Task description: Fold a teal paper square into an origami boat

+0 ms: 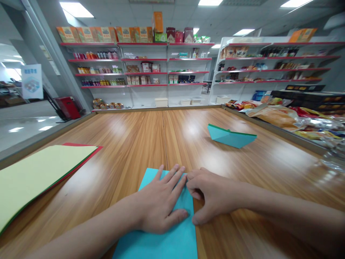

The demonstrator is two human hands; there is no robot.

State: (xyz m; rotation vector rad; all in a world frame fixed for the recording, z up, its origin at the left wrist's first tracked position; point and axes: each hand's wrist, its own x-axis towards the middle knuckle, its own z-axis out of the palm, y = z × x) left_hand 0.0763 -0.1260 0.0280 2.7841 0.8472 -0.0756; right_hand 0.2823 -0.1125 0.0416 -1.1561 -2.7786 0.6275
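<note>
A blue sheet of paper (161, 246) lies on the table in front of me, its right edge running straight toward me. My left hand (159, 203) is open and flat on the paper, fingers spread toward the far edge. At the paper's right edge is my right hand (210, 196). Its fingers are curled against the far right corner, while the thumb is held apart, touching the edge lower down. Between thumb and fingers there is a gap with nothing in it. Farther right stands a folded paper boat (231, 136), blue with a green rim.
On the left lies a stack of coloured paper (45, 167), pale yellow on top, with green and red edges below. Packaged snacks (280, 115) and black boxes (309, 99) line the right side, beside clear plastic (334, 154). Stocked shelves (145, 73) stand beyond the wooden table (129, 144).
</note>
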